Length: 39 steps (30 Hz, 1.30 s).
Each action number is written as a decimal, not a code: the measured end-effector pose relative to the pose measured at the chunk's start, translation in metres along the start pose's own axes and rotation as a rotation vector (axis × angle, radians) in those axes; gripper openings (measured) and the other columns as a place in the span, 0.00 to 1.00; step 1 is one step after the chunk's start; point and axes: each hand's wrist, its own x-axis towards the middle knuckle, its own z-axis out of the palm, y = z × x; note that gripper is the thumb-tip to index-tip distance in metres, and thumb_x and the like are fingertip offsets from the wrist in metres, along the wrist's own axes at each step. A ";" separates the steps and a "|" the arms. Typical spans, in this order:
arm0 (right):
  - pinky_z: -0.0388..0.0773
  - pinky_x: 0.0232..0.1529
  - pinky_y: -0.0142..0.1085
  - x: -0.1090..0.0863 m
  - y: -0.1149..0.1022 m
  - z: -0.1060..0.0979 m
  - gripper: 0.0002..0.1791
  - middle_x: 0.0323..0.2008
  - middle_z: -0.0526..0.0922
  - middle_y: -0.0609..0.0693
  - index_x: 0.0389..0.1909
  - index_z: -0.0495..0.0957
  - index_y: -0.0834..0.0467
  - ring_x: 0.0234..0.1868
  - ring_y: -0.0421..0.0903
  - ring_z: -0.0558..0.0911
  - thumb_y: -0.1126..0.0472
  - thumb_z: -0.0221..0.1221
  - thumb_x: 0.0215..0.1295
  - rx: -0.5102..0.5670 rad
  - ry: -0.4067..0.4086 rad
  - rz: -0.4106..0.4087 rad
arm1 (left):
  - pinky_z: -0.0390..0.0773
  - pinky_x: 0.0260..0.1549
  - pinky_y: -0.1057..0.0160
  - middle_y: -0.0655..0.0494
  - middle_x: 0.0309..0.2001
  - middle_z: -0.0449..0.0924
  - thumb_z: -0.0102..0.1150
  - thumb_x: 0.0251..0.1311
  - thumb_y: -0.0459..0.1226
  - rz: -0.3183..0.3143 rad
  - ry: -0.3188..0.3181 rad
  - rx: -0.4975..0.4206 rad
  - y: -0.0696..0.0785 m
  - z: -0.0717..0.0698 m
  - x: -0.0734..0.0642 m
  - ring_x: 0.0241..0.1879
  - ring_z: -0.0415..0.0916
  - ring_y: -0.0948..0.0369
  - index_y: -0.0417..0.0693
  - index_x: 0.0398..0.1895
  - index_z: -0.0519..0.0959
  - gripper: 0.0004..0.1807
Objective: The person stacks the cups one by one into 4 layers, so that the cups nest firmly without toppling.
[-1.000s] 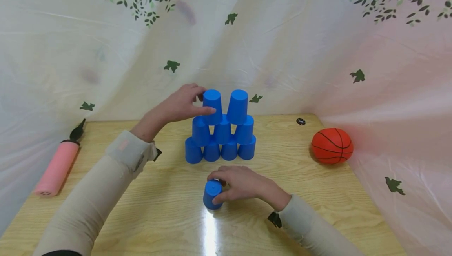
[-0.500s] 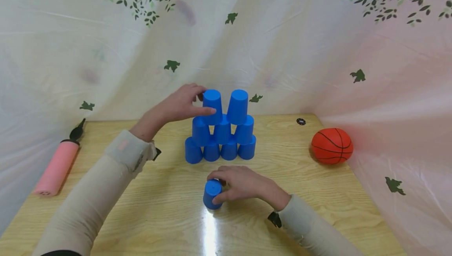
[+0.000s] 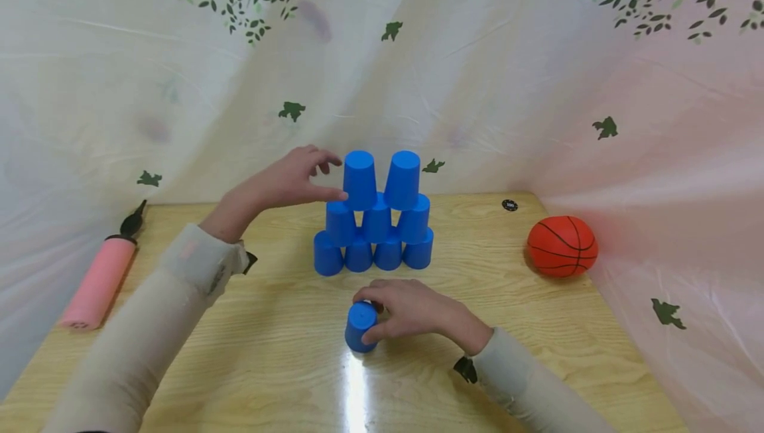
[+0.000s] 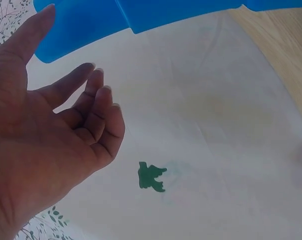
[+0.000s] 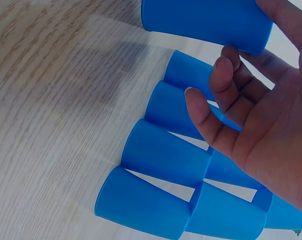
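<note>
Blue cups stand upside down in a stepped stack of three tiers, with two on top: a left top cup [image 3: 360,181] and a right top cup [image 3: 402,181]. Just left of the left top cup is my left hand [image 3: 292,178], fingers spread and relaxed; the thumb tip is close to the cup, and whether it touches I cannot tell. Nearer to me, a single upside-down blue cup [image 3: 360,328] is on the table, pinched between thumb and fingers of my right hand [image 3: 412,310]. The right wrist view shows that cup [image 5: 206,22] with the stack's bottom row [image 5: 141,202] beyond.
A pink hand pump [image 3: 100,280] with a black nozzle lies at the left of the wooden table [image 3: 268,367]. A red toy basketball [image 3: 562,246] is at the right, with a small black disc [image 3: 510,205] near the back edge. A leaf-printed sheet [image 3: 507,88] hangs behind.
My left hand has let go of the left top cup and drawn back a little to the left. The cups and my right hand keep their places.
</note>
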 end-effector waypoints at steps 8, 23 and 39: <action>0.77 0.53 0.38 -0.001 -0.001 -0.001 0.30 0.53 0.81 0.38 0.62 0.74 0.41 0.51 0.37 0.79 0.37 0.65 0.61 0.021 0.009 -0.014 | 0.78 0.54 0.43 0.42 0.60 0.74 0.64 0.62 0.56 -0.014 -0.050 0.062 -0.023 0.002 -0.029 0.60 0.71 0.45 0.47 0.65 0.73 0.34; 0.77 0.44 0.36 -0.022 -0.003 -0.027 0.29 0.48 0.81 0.39 0.62 0.75 0.42 0.47 0.41 0.79 0.38 0.65 0.61 -0.036 0.090 -0.019 | 0.74 0.60 0.41 0.43 0.63 0.75 0.57 0.69 0.53 0.005 -0.044 0.121 -0.033 0.013 -0.082 0.63 0.70 0.45 0.44 0.65 0.74 0.30; 0.78 0.40 0.37 -0.069 -0.033 -0.109 0.27 0.48 0.80 0.41 0.58 0.76 0.43 0.46 0.44 0.80 0.39 0.67 0.60 -0.093 0.257 -0.046 | 0.74 0.59 0.40 0.37 0.66 0.71 0.65 0.62 0.54 -0.089 -0.021 -0.178 -0.077 0.104 -0.061 0.65 0.70 0.40 0.39 0.74 0.61 0.44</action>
